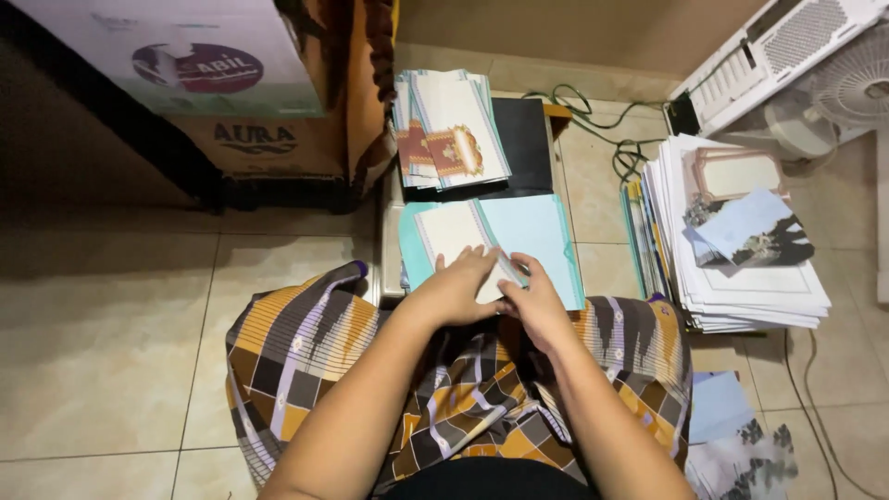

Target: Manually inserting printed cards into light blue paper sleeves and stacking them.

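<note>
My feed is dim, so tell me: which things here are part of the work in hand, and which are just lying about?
In hand:
left hand and right hand on the cream card
light blue sheet under it
stack of printed cards

Lying about:
cardboard boxes
white paper pile
fan
green cable

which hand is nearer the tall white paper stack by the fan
Right. The right hand rests on the blue card, on the side toward the paper stack; the left hand lies farther away, on the white card.

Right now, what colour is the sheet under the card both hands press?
Light teal sheet beneath a cream card; head view shows it.
</note>
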